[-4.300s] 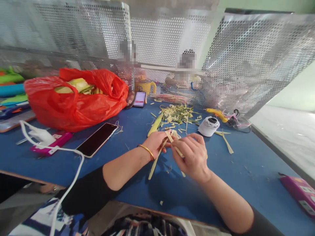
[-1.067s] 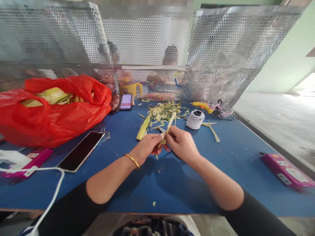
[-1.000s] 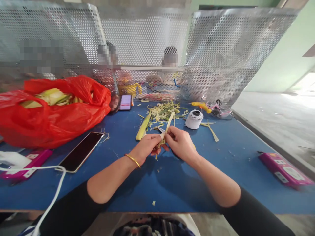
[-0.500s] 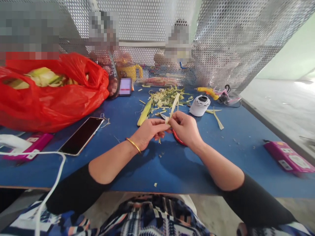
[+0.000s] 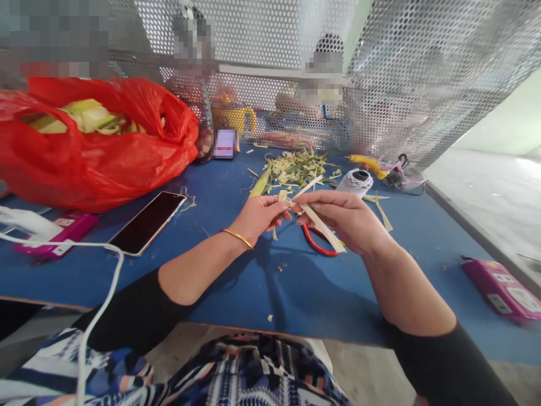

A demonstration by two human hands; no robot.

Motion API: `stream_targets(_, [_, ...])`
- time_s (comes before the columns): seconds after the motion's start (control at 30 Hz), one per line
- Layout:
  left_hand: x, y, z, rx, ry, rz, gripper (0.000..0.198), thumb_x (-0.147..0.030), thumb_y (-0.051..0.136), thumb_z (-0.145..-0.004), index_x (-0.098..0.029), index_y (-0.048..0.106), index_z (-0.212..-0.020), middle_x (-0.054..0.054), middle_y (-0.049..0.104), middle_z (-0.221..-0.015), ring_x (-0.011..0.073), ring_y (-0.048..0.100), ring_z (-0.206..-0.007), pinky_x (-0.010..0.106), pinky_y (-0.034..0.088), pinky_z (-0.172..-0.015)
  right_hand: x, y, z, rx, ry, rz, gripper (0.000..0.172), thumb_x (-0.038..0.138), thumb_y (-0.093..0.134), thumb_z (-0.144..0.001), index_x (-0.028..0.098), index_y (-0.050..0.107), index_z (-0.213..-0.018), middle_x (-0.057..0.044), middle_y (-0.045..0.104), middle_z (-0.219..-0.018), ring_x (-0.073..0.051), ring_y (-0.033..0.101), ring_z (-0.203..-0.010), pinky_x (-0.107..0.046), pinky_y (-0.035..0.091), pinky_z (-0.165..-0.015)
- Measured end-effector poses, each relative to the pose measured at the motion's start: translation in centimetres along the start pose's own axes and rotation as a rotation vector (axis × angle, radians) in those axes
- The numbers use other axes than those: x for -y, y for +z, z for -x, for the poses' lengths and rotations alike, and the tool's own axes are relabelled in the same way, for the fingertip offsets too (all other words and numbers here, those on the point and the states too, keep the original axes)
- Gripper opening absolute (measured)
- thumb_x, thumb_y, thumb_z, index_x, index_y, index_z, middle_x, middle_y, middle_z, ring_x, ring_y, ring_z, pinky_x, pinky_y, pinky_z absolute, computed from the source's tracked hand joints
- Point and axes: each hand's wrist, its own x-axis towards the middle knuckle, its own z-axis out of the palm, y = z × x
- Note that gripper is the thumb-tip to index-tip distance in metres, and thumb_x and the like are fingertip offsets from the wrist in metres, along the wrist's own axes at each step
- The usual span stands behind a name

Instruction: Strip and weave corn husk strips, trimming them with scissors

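Between my hands are pale strips of corn husk (image 5: 323,226), one slanting down toward me and another pointing up and away. My left hand (image 5: 265,217) pinches the husk piece near the middle, its thumb and fingers pressed together. My right hand (image 5: 338,214) is closed on the strips from the other side, its fingertips close to the left ones. Red-handled scissors (image 5: 315,242) lie on the table under my right hand, partly covered. A yellow-green husk (image 5: 261,183) lies just beyond my left hand, and a heap of husk scraps (image 5: 296,167) is behind it.
A red plastic bag (image 5: 127,163) of husks stands at the left. Near it lie a phone (image 5: 147,223) and a magenta box (image 5: 70,234) beside a white cable. A white thread spool (image 5: 356,183), a yellow glue gun (image 5: 367,165) and another magenta box (image 5: 502,290) are to the right. Perforated metal sheeting closes the back.
My right hand has opened out and turned flatter, moving slightly right. A husk strip now slants down toward me, and more of the scissors' red handle shows. The view has shifted slightly.
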Motion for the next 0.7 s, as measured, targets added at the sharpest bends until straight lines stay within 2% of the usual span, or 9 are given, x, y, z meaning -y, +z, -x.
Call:
stream_targets(0.1, [0.12, 0.09, 0.01, 0.006, -0.009, -0.023, 0.025, -0.029, 0.069, -0.083, -0.016, 0.064, -0.062, 0.005, 0.067, -0.068, 0.0058, 0.043, -0.048, 0.021, 0.027, -0.045, -0.48, 0.29, -0.17, -0.061, -0.103, 0.088, 0.027, 0.042, 0.081, -0.074, 0.020, 0.077, -0.088, -0.004, 0.074, -0.083, -0.016, 0.067, -0.070, -0.029, 0.053, -0.065])
stream_targets(0.2, [0.10, 0.20, 0.15, 0.024, -0.004, -0.054, 0.027, -0.028, 0.068, -0.084, -0.016, 0.063, -0.060, 0.003, 0.065, -0.064, 0.0059, 0.044, -0.049, 0.021, 0.028, -0.046, -0.90, 0.62, -0.31, -0.231, -0.229, 0.265, 0.029, 0.046, 0.076, -0.080, 0.020, 0.070, -0.069, -0.002, 0.065, -0.069, -0.015, 0.059, -0.066, -0.029, 0.048, -0.063])
stream_targets(0.33, [0.03, 0.24, 0.34, 0.049, 0.002, -0.070, 0.028, -0.028, 0.069, -0.084, -0.017, 0.063, -0.059, 0.001, 0.063, -0.062, 0.0064, 0.045, -0.050, 0.022, 0.032, -0.047, -1.06, 0.71, -0.40, -0.401, -0.326, 0.319, 0.037, 0.056, 0.062, -0.088, 0.023, 0.066, -0.072, -0.003, 0.063, -0.076, -0.019, 0.059, -0.081, -0.032, 0.049, -0.075])
stream_targets(0.4, [0.03, 0.23, 0.37, 0.052, 0.005, -0.075, 0.027, -0.029, 0.070, -0.083, -0.017, 0.063, -0.059, 0.001, 0.063, -0.062, 0.0067, 0.045, -0.050, 0.022, 0.033, -0.048, -1.01, 0.60, -0.47, -0.398, -0.323, 0.310, 0.038, 0.056, 0.057, -0.090, 0.023, 0.063, -0.072, -0.004, 0.063, -0.080, -0.020, 0.059, -0.085, -0.033, 0.048, -0.080])
stream_targets(0.5, [0.07, 0.21, 0.32, 0.053, 0.001, -0.075, 0.029, -0.032, 0.073, -0.082, -0.016, 0.063, -0.060, 0.002, 0.064, -0.064, 0.0064, 0.045, -0.050, 0.022, 0.033, -0.047, -0.86, 0.35, -0.58, -0.319, -0.247, 0.384, 0.035, 0.048, 0.060, -0.085, 0.022, 0.059, -0.063, -0.003, 0.061, -0.076, -0.020, 0.057, -0.083, -0.033, 0.046, -0.080])
stream_targets(0.6, [0.06, 0.21, 0.23, 0.052, -0.022, -0.054, 0.029, -0.034, 0.075, -0.080, -0.016, 0.063, -0.061, 0.002, 0.063, -0.062, 0.0056, 0.045, -0.048, 0.020, 0.029, -0.044, -0.79, 0.16, -0.67, -0.223, -0.164, 0.431, 0.030, 0.038, 0.062, -0.077, 0.021, 0.055, -0.053, -0.003, 0.060, -0.075, -0.019, 0.054, -0.080, -0.033, 0.044, -0.079])
stream_targets(0.7, [-0.07, 0.20, 0.16, 0.040, -0.044, -0.013, 0.026, -0.032, 0.077, -0.078, -0.015, 0.064, -0.063, 0.001, 0.063, -0.061, 0.0048, 0.045, -0.046, 0.019, 0.024, -0.042, -0.78, 0.03, -0.73, -0.178, -0.092, 0.383, 0.026, 0.033, 0.060, -0.073, 0.020, 0.053, -0.051, -0.004, 0.061, -0.078, -0.019, 0.054, -0.080, -0.033, 0.043, -0.078])
